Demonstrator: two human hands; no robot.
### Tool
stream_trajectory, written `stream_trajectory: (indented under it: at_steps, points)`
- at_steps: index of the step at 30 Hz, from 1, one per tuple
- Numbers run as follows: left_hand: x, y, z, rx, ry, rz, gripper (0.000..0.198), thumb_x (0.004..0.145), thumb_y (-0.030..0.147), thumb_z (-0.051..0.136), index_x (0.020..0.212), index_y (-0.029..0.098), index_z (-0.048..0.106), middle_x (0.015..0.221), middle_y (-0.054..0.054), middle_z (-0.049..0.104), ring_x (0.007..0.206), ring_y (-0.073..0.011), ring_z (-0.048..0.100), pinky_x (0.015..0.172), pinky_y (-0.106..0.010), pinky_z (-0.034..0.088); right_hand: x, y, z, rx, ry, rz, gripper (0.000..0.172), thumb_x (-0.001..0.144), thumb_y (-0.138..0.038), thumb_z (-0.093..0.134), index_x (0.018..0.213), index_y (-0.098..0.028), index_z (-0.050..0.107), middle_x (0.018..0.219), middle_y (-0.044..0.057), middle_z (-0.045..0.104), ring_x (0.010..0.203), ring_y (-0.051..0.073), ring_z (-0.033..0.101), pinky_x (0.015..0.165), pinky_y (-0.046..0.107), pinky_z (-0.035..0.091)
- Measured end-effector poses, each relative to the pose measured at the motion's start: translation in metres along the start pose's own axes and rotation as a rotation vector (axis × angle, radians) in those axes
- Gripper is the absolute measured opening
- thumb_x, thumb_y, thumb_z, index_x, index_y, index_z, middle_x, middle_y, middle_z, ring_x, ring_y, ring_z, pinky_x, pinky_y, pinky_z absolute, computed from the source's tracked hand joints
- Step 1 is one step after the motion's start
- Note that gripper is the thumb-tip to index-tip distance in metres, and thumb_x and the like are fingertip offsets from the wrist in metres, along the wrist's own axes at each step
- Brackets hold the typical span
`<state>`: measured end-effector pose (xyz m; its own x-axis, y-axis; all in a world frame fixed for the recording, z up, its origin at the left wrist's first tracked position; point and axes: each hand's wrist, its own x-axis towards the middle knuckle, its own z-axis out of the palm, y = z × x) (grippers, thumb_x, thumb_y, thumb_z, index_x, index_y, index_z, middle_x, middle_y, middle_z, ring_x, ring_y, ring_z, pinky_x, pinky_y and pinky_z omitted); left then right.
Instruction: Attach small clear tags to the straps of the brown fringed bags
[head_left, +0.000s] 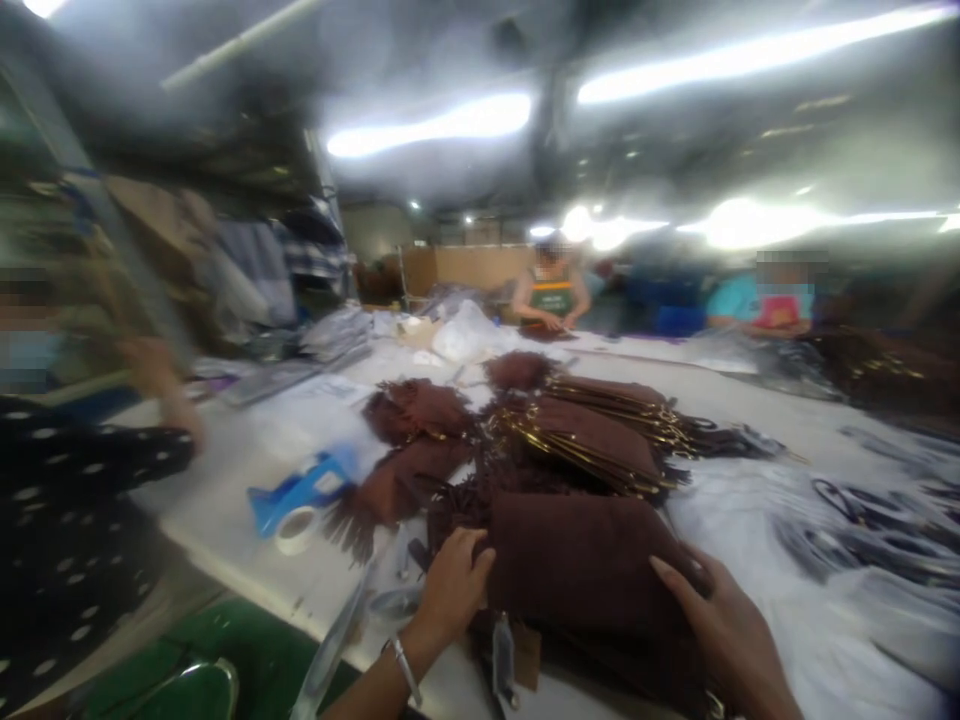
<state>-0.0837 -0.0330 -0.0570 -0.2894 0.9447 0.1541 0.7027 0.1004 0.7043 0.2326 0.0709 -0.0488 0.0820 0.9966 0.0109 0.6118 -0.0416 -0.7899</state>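
Observation:
A dark brown, suede-like bag (577,550) lies in front of me at the near side of the table. My left hand (457,575) grips its left edge, with the thumb toward the front face. On the opposite edge, my right hand (724,610) is closed with its thumb on the brown material. A tan tag (528,655) and a small clear packet hang below the bag near my left wrist. Just beyond are stacked brown bags (592,435) with gold zippers, and fringed brown pieces (409,475) lie to the left.
A blue packet (300,495) and a white tape roll (297,530) lie left on the white table (225,545). Dark looped straps (877,525) rest on white plastic at right. A person in a dotted sleeve (82,455) stands close at left; two people work farther back.

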Motion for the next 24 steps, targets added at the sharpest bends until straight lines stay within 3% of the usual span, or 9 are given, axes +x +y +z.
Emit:
stream_trajectory:
  at_steps: [4, 7, 12, 17, 18, 20, 22, 24]
  points:
    - [0.012, -0.003, -0.003, -0.124, -0.034, -0.064, 0.037, 0.088, 0.045, 0.049, 0.11, 0.019, 0.063, 0.112, -0.01, 0.064, 0.109, -0.0253, 0.057, 0.099, -0.04, 0.042, -0.014, -0.058, -0.017, 0.559, -0.42, 0.197, 0.061, 0.075, -0.053, 0.064, 0.122, -0.015, 0.06, 0.113, 0.017, 0.069, 0.098, 0.032, 0.068, 0.083, 0.042, 0.057]
    - [0.017, -0.013, -0.009, -0.324, -0.037, -0.094, 0.045, 0.084, 0.053, 0.052, 0.109, 0.017, 0.063, 0.116, -0.012, 0.062, 0.108, -0.0256, 0.058, 0.096, -0.038, 0.045, -0.023, -0.094, -0.025, 0.703, -0.461, 0.235, 0.067, 0.072, -0.046, 0.07, 0.13, -0.015, 0.055, 0.11, 0.019, 0.069, 0.089, 0.034, 0.07, 0.073, 0.044, 0.06]
    - [0.016, -0.015, -0.037, -0.793, -0.019, -0.261, 0.069, 0.075, 0.057, 0.064, 0.128, 0.016, 0.045, 0.123, -0.016, 0.057, 0.106, -0.027, 0.06, 0.083, -0.037, 0.051, -0.013, -0.157, -0.026, 0.78, -0.525, 0.042, 0.067, 0.072, -0.04, 0.066, 0.133, -0.016, 0.053, 0.114, 0.023, 0.066, 0.085, 0.036, 0.071, 0.065, 0.043, 0.059]
    - [0.007, -0.003, -0.072, -1.354, -0.271, -0.21, 0.054, 0.089, 0.057, 0.046, 0.128, 0.02, 0.052, 0.126, -0.012, 0.061, 0.111, -0.0278, 0.061, 0.09, -0.043, 0.052, -0.001, -0.229, 0.006, 0.78, -0.667, -0.262, 0.057, 0.082, -0.038, 0.056, 0.134, -0.016, 0.051, 0.111, 0.015, 0.07, 0.088, 0.03, 0.071, 0.069, 0.04, 0.058]
    - [0.007, -0.004, -0.081, -1.396, -0.255, -0.229, 0.053, 0.089, 0.056, 0.047, 0.127, 0.019, 0.055, 0.121, -0.012, 0.065, 0.11, -0.0281, 0.062, 0.091, -0.044, 0.052, 0.002, -0.241, 0.015, 0.768, -0.677, -0.318, 0.055, 0.084, -0.04, 0.055, 0.134, -0.016, 0.051, 0.11, 0.013, 0.07, 0.087, 0.029, 0.071, 0.07, 0.04, 0.058]
    - [0.014, -0.009, -0.102, -1.366, -0.091, -0.332, 0.05, 0.085, 0.05, 0.058, 0.123, 0.018, 0.058, 0.11, -0.01, 0.07, 0.105, -0.028, 0.065, 0.089, -0.042, 0.055, 0.012, -0.259, 0.033, 0.714, -0.65, -0.408, 0.053, 0.088, -0.046, 0.052, 0.131, -0.015, 0.052, 0.109, 0.011, 0.071, 0.09, 0.027, 0.07, 0.073, 0.039, 0.058]
    - [0.029, -0.021, -0.131, -1.243, 0.121, -0.46, 0.047, 0.081, 0.043, 0.065, 0.119, 0.016, 0.061, 0.1, -0.008, 0.073, 0.097, -0.0274, 0.068, 0.085, -0.04, 0.057, 0.026, -0.264, 0.049, 0.601, -0.488, -0.487, 0.052, 0.09, -0.052, 0.048, 0.126, -0.016, 0.056, 0.112, 0.009, 0.069, 0.099, 0.026, 0.068, 0.082, 0.04, 0.055]
    - [0.051, -0.036, -0.162, -1.143, 0.304, -0.471, 0.042, 0.078, 0.032, 0.071, 0.115, 0.015, 0.063, 0.093, -0.006, 0.074, 0.089, -0.0249, 0.071, 0.08, -0.035, 0.059, 0.039, -0.253, 0.062, 0.39, -0.249, -0.567, 0.05, 0.09, -0.054, 0.049, 0.122, -0.017, 0.06, 0.118, 0.008, 0.067, 0.11, 0.026, 0.063, 0.093, 0.041, 0.05]
